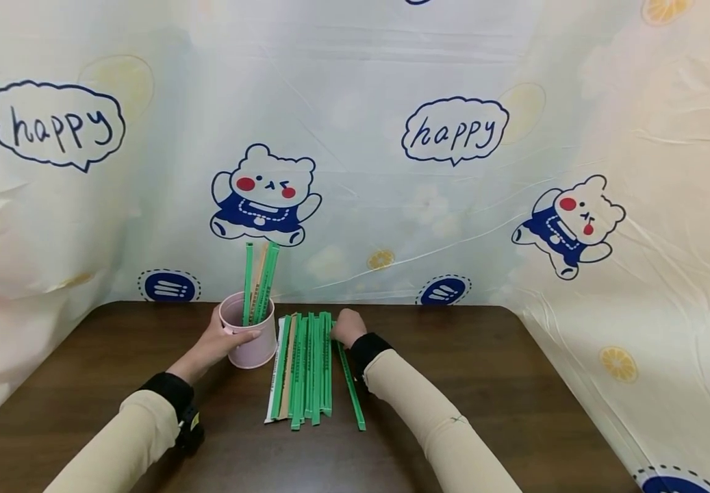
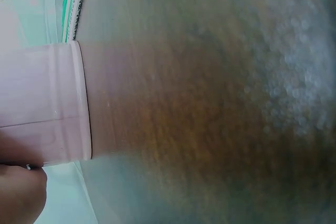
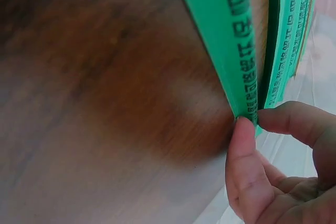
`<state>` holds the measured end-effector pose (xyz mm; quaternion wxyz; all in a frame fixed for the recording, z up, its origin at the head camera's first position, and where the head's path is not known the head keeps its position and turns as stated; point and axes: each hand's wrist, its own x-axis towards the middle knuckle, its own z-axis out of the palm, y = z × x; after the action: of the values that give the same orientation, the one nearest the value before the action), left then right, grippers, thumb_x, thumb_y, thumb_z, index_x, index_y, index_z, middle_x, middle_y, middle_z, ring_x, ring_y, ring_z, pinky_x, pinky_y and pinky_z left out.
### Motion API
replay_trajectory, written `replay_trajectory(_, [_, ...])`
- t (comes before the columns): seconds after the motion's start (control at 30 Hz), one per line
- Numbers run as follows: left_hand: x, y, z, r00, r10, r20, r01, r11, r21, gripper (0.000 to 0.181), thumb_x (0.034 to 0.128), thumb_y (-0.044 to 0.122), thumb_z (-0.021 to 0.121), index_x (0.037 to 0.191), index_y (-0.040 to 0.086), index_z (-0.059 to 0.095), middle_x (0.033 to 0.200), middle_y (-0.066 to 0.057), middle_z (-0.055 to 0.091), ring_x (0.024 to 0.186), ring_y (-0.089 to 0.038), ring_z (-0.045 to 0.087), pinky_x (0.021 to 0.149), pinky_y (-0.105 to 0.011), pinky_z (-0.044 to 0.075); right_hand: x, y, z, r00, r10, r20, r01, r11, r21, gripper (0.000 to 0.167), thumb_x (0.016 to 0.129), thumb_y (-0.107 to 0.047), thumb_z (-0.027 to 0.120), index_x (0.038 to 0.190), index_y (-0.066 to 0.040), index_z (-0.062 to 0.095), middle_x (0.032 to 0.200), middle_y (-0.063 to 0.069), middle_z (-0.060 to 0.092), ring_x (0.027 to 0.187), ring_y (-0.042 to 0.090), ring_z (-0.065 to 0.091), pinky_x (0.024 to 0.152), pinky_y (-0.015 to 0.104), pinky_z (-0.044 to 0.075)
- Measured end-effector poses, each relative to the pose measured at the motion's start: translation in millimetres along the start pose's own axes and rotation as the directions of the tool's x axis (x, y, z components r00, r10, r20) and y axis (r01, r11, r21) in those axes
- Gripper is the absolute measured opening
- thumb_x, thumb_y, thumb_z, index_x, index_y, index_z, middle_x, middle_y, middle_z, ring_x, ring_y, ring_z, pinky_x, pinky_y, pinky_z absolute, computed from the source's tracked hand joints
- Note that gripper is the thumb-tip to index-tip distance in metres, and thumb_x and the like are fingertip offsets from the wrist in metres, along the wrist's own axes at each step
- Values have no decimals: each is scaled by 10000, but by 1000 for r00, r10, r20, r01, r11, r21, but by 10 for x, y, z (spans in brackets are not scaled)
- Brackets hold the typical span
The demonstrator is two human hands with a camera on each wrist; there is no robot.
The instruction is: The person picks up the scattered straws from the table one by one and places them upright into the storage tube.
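My left hand (image 1: 214, 347) grips a pink cup (image 1: 252, 349), its thumb across the near side of the rim. Several green wrapped straws and a brown one (image 1: 257, 287) stand upright in the cup. To its right, more wrapped straws (image 1: 311, 370) lie side by side on the table, mostly green, with a brown one and a white one at the left. At the right of this row, my right hand (image 1: 350, 327) pinches the far end of a single green wrapped straw (image 3: 228, 35) between thumb and fingertip. That straw lies slanted, its near end apart from the row.
Everything stands on a dark brown wooden table (image 1: 453, 383) with rounded far corners. A pale curtain (image 1: 355, 82) with printed bears and lettering hangs right behind its far edge and along both sides.
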<state>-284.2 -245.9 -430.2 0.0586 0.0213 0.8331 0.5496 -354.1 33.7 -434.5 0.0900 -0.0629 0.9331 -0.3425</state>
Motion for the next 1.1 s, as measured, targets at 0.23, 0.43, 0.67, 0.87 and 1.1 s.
replay_trajectory(0.23, [-11,34,-9,1000,-2,2,2,1000,-5,1107,948,393,684,1590,57,-154,1639,-317,64,1484,-506,199,1199,-735,241,-11,5,-15,999,-33,-13,32,998,-57,483,924,-22,694,541,-137,422,487,5,354,458,165,442,465,267,378])
replay_trajectory(0.43, [-5,23,-13,1000,-6,1,6,1000,-3,1106,948,397,682,1589,58,-152,1640,-315,61,1484,-507,198,1197,-736,245,6,-14,-94,999,-36,-28,36,999,-27,286,926,-46,704,683,-28,554,523,9,372,447,162,446,461,263,395])
replay_trajectory(0.67, [14,3,3,1000,2,0,-2,1000,-11,1098,946,390,686,1592,67,-142,1638,-307,69,1482,-502,203,1200,-733,245,37,-130,-313,997,-44,-60,44,999,4,241,938,-87,696,734,-13,590,521,-15,373,539,255,597,530,305,500])
replay_trajectory(0.87, [22,4,2,1000,-4,-1,4,1000,-12,1099,944,383,694,1593,63,-132,1639,-311,79,1488,-495,210,1211,-717,246,355,-140,-536,975,-196,-106,211,966,148,423,932,-127,697,624,-140,408,571,-23,359,514,189,488,592,356,520])
replay_trajectory(1.1, [9,10,-8,1000,-14,-3,14,1000,-3,1113,945,403,689,1591,54,-147,1639,-319,66,1487,-505,202,1205,-721,249,883,-163,-685,955,-234,-182,278,919,280,231,953,-255,715,1108,-91,664,1046,84,696,905,248,698,780,389,607])
